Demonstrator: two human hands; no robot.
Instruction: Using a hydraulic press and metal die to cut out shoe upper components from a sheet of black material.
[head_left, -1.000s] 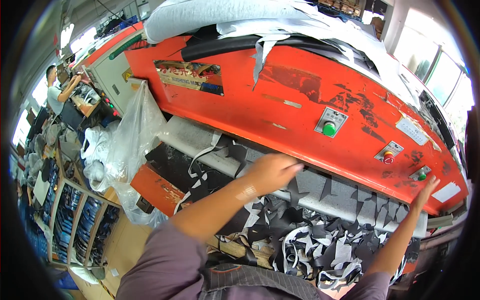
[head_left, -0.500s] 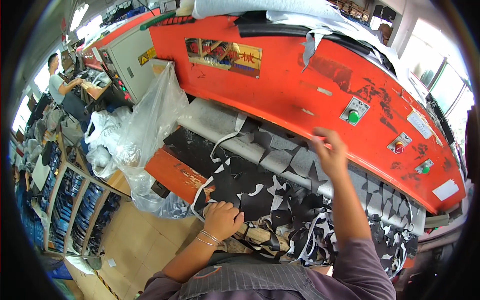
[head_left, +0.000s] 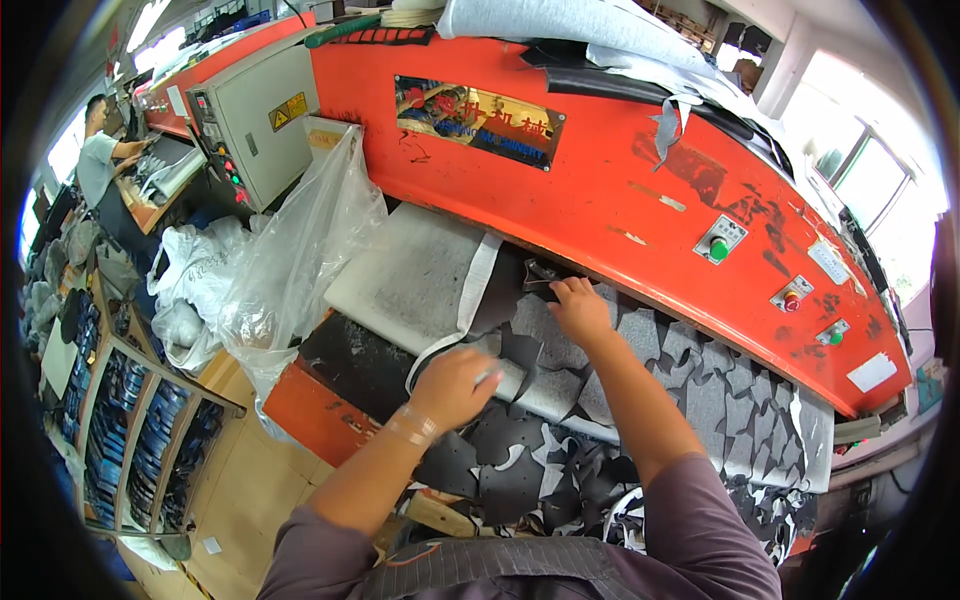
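My right hand (head_left: 582,308) reaches under the front of the red press, fingers closed at the edge of a small metal cutting die (head_left: 541,272). The die lies at the far edge of the grey and black sheet material (head_left: 560,335), which is cut through with many shaped holes. My left hand (head_left: 455,388), smeared by motion, is over the near edge of the white cutting bed (head_left: 385,285). Close to its fingers a pale strip of material (head_left: 478,285) runs along the sheet's left border. Whether the left fingers hold that strip is unclear.
The red press beam (head_left: 620,190) with green and red buttons spans the far side. Black scraps (head_left: 510,470) pile below the bed's near edge. Clear plastic bags (head_left: 300,255) hang at the left, beside a rack of blue pieces (head_left: 150,420). Another person (head_left: 100,165) works far left.
My right hand has moved left and down to the die under the press. My left hand has risen from the scraps to the bed's edge. More of the bed and sheet shows now.
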